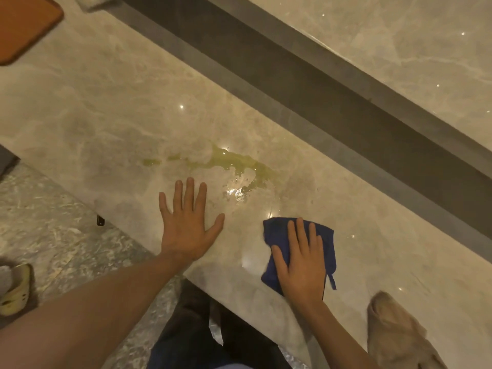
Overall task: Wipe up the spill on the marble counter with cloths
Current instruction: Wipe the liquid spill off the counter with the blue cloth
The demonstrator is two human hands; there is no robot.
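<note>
A yellow-green spill (229, 163) spreads across the middle of the beige marble counter (106, 107), with small droplets toward me. My left hand (186, 225) lies flat on the bare counter, fingers spread, just short of the spill and holding nothing. My right hand (303, 262) presses flat on a dark blue cloth (277, 233) that rests on the counter below and right of the spill. A second, beige cloth (396, 334) lies crumpled at the counter's near right.
A dark recessed channel (306, 83) runs diagonally behind the spill, with more marble beyond it. An orange-brown board (24, 25) sits at the far left corner. The counter's front edge runs diagonally past my arms; a yellow shoe (16, 291) is on the floor below.
</note>
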